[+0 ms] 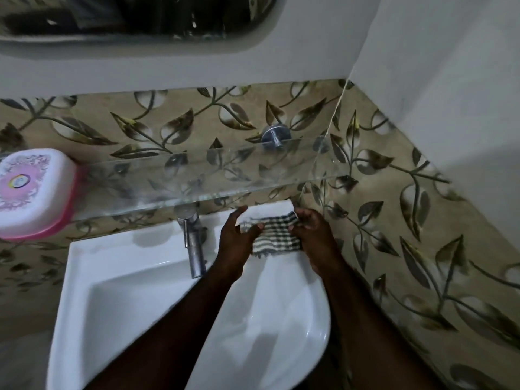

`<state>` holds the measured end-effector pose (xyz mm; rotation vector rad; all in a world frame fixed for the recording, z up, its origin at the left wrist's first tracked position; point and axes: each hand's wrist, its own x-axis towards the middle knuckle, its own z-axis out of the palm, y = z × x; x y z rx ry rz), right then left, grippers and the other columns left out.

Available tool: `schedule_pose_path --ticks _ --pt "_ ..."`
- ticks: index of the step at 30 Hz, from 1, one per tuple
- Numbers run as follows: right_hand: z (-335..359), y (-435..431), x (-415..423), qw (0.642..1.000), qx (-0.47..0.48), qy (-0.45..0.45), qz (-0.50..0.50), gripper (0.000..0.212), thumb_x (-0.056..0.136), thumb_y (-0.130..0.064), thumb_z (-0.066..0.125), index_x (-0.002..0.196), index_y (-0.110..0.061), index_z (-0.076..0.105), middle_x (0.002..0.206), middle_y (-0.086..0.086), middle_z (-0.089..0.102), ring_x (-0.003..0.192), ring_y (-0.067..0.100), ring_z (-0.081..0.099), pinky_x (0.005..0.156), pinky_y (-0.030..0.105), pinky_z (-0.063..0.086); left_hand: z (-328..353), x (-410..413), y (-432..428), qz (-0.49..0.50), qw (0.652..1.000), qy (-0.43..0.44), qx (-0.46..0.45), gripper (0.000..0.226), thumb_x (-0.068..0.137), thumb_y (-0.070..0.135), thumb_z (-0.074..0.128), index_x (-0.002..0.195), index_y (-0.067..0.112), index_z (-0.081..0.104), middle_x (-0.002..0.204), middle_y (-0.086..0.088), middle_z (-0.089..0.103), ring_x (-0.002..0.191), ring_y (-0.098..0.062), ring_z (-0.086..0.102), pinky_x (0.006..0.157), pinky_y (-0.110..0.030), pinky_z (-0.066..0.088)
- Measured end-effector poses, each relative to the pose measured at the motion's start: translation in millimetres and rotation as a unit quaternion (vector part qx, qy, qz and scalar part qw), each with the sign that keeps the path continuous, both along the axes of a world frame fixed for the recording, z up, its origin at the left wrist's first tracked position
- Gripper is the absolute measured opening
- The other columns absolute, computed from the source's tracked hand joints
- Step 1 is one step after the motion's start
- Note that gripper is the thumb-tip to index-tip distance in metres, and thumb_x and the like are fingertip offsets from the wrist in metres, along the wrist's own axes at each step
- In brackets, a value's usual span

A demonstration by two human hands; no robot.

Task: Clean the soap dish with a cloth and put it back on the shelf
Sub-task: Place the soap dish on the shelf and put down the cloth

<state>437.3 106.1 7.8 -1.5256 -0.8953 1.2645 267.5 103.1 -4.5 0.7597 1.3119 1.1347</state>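
A white and pink soap dish (32,192) with a patterned lid sits closed on the left end of the glass shelf (211,175). Below the shelf's right part, over the back rim of the sink, both my hands hold a folded white cloth with dark checks (274,229). My left hand (236,243) pinches its left edge, thumb on top. My right hand (312,229) grips the right edge with curled fingers. Neither hand touches the soap dish.
A white sink (140,291) lies under my forearms, with a steel tap (192,243) at its back middle. A metal shelf bracket (274,135) is fixed to the leaf-patterned tiles. A mirror hangs above; the wall corner stands close on the right.
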Motion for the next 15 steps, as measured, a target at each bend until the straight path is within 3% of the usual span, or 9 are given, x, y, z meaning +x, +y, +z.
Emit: schedule_pose_path --ticks 2,4,7,9,13,15 --pt "-2 19 0 0.997 0.033 -0.07 -0.006 0.039 0.084 0.014 0.057 0.113 -0.013 0.062 0.12 0.016 0.067 0.108 0.027 0.064 0.093 0.038 0.053 -3 3 14 -0.006 1.0 0.016 0.013 0.056 0.081 0.017 0.076 0.129 0.037 0.055 0.123 -0.006 0.066 0.11 -0.023 0.064 0.09 -0.043 0.056" --pt "-13 32 1 0.98 0.063 -0.19 0.007 0.036 0.086 0.003 0.058 0.12 -0.007 0.063 0.123 0.015 0.066 0.114 0.029 0.062 0.099 0.04 0.05 -5 4 21 -0.051 0.994 0.089 0.034 0.061 0.083 0.016 0.074 0.136 0.032 0.049 0.122 -0.001 0.065 0.108 -0.018 0.064 0.09 -0.034 0.055" --pt "-46 37 -2 0.927 0.097 -0.36 0.042 0.047 0.085 -0.018 0.05 0.127 0.001 0.06 0.128 0.024 0.061 0.121 0.038 0.057 0.104 0.047 0.046 -17 4 23 -0.165 0.929 0.305 0.125 0.055 0.078 0.002 0.073 0.13 0.007 0.056 0.112 -0.009 0.069 0.1 -0.021 0.067 0.08 -0.011 0.044" --pt "-68 33 -13 0.889 0.105 -0.438 0.082 0.056 0.086 -0.03 0.043 0.13 0.0 0.059 0.133 0.029 0.056 0.124 0.045 0.054 0.103 0.052 0.046 -25 4 18 -0.192 0.89 0.373 0.179 0.037 0.077 -0.002 0.073 0.113 0.002 0.066 0.103 -0.011 0.071 0.093 -0.019 0.065 0.075 -0.001 0.038" --pt "-93 21 -36 0.814 0.094 -0.545 0.179 0.06 0.083 -0.038 0.039 0.131 -0.009 0.061 0.14 0.033 0.048 0.128 0.048 0.05 0.106 0.055 0.041 -32 -2 17 -0.233 0.851 0.446 0.151 0.04 0.084 0.012 0.067 0.124 0.007 0.06 0.124 -0.016 0.058 0.116 -0.032 0.053 0.092 -0.023 0.038" --pt "-99 21 -35 0.786 0.074 -0.583 0.191 0.061 0.087 -0.044 0.038 0.136 -0.015 0.057 0.145 0.032 0.043 0.134 0.046 0.044 0.11 0.055 0.031 -34 -3 18 -0.28 0.806 0.5 0.146 0.051 0.085 0.017 0.066 0.133 0.009 0.052 0.14 -0.018 0.044 0.125 -0.036 0.045 0.1 -0.028 0.036"
